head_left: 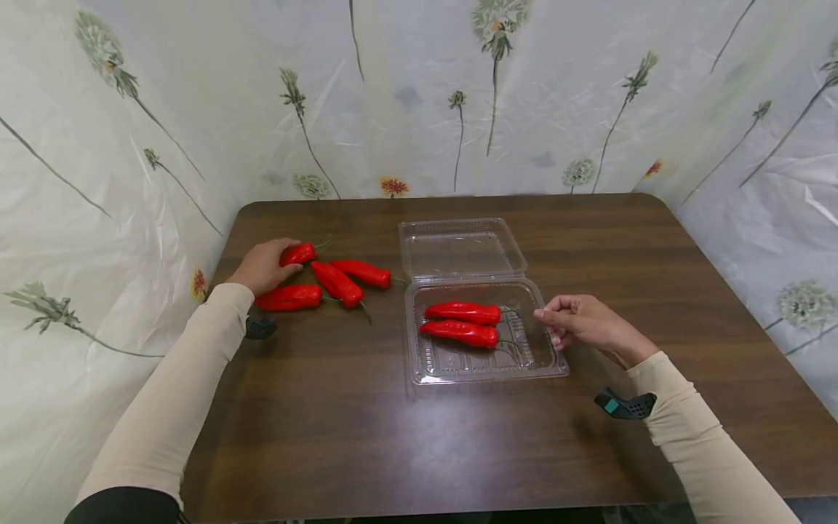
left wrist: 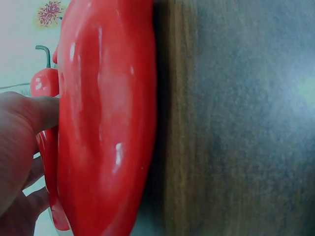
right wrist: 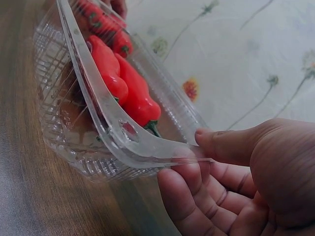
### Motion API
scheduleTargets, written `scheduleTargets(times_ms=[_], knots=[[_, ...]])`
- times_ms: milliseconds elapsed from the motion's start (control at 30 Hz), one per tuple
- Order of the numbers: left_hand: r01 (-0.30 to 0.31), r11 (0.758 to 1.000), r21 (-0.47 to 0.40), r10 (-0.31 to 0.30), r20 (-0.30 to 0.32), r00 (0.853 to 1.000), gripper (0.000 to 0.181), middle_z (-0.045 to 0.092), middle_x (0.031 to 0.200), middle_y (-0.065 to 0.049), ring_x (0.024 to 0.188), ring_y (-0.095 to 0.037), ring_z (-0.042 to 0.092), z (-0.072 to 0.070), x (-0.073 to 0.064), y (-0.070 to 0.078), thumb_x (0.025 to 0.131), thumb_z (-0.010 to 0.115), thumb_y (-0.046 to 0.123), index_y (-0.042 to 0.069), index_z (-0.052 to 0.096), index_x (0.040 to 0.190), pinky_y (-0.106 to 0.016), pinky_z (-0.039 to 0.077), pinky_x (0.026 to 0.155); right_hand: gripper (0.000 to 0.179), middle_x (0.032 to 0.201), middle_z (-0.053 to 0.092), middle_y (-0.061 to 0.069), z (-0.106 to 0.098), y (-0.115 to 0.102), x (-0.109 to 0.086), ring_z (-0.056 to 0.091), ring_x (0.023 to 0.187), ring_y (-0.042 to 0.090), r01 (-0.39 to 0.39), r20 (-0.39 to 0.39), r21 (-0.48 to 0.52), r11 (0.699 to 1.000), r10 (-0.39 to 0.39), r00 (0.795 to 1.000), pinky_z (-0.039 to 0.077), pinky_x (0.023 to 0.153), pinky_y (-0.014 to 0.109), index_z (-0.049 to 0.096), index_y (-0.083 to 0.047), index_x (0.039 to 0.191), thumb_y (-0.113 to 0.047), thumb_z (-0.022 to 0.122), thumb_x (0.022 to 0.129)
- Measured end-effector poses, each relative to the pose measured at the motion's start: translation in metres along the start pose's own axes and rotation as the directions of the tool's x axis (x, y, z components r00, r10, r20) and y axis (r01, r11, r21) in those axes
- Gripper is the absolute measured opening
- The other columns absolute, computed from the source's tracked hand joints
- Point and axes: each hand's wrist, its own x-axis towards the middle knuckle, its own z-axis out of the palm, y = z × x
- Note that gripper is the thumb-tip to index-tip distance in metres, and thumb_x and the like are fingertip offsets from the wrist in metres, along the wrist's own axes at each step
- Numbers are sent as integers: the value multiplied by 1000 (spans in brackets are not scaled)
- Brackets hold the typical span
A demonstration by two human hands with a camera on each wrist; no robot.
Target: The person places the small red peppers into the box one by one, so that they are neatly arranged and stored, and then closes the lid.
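At the left of the table my left hand (head_left: 263, 266) grips a red pepper (head_left: 299, 253) with thumb and fingers. In the left wrist view that pepper (left wrist: 45, 82) is partly hidden behind a large nearer pepper (left wrist: 106, 118). Three more red peppers lie around the hand, one of them (head_left: 288, 298) just below it. My right hand (head_left: 592, 324) pinches the right rim of a clear plastic clamshell container (head_left: 491, 378). Two red peppers (head_left: 460, 332) lie side by side in its base, stems to the right.
The container's hinged lid (head_left: 461, 251) lies folded back, away from me, on the brown wooden table (head_left: 366, 437). A flower-printed sheet (head_left: 419, 109) hangs behind the table and along both sides.
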Motion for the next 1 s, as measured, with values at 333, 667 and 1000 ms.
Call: scheduleTargets(times_ms=[333, 667, 1000], knots=[[22, 1000, -15, -22, -5, 1000, 55, 56, 138, -23, 114, -37, 56, -1, -3, -2, 96, 69, 19, 5, 48, 145, -55, 44, 101, 45, 75, 60, 7, 0, 0, 0, 63, 66, 16, -11, -1, 1, 1000, 11, 1000, 60, 68, 39, 55, 7, 109, -35, 68, 97], [14, 1000, -17, -14, -15, 1000, 55, 57, 137, -22, 115, -37, 57, -2, -7, 0, 96, 69, 19, 4, 49, 145, -54, 45, 100, 45, 75, 60, 6, -1, 1, 0, 63, 66, 16, -8, 3, 0, 1000, 8, 1000, 60, 68, 38, 55, 7, 108, -35, 67, 98], [-32, 999, -14, 32, -50, 998, 55, 57, 139, -20, 121, -39, 56, -3, -10, 12, 96, 70, 22, 6, 50, 145, -55, 44, 103, 45, 75, 60, 8, -1, 1, 1, 64, 66, 17, 6, 4, -8, 1000, -6, 1000, 60, 68, 40, 55, 8, 108, -34, 67, 98]])
